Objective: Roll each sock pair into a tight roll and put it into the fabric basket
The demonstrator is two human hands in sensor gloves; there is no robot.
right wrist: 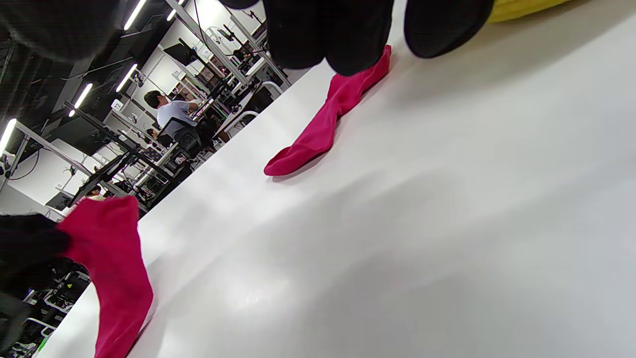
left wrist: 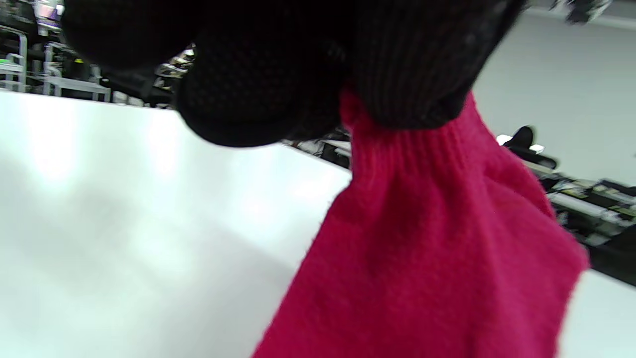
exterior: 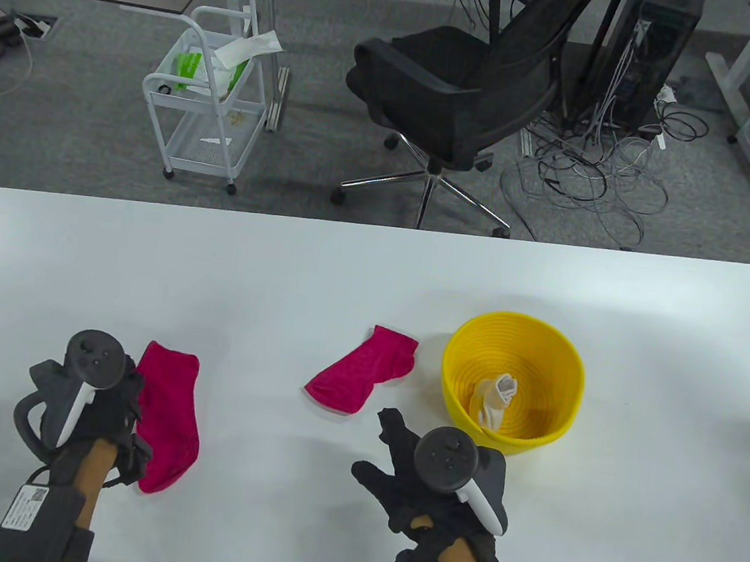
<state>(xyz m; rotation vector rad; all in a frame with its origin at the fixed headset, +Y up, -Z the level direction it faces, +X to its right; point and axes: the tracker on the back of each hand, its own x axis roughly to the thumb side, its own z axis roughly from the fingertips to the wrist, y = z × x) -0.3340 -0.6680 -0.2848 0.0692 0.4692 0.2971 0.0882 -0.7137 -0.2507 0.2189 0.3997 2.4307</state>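
Observation:
My left hand [exterior: 123, 387] pinches the cuff of a pink sock [exterior: 166, 423] at the table's front left; the sock hangs from the gloved fingers [left wrist: 412, 84] in the left wrist view, its toe end towards the front edge. A second pink sock [exterior: 360, 377] lies flat mid-table, left of the yellow basket [exterior: 547, 344]. A rolled white sock pair [exterior: 495, 399] sits inside the basket. My right hand [exterior: 395, 456] hovers just in front of the second sock with fingers spread and holds nothing; its fingertips [right wrist: 343, 40] show above that sock [right wrist: 318, 134].
The white table [exterior: 281, 270] stretches wide behind the socks. Beyond its far edge stand a black office chair [exterior: 464, 95], a white trolley [exterior: 207, 93] and a tangle of cables [exterior: 590, 177] on the floor.

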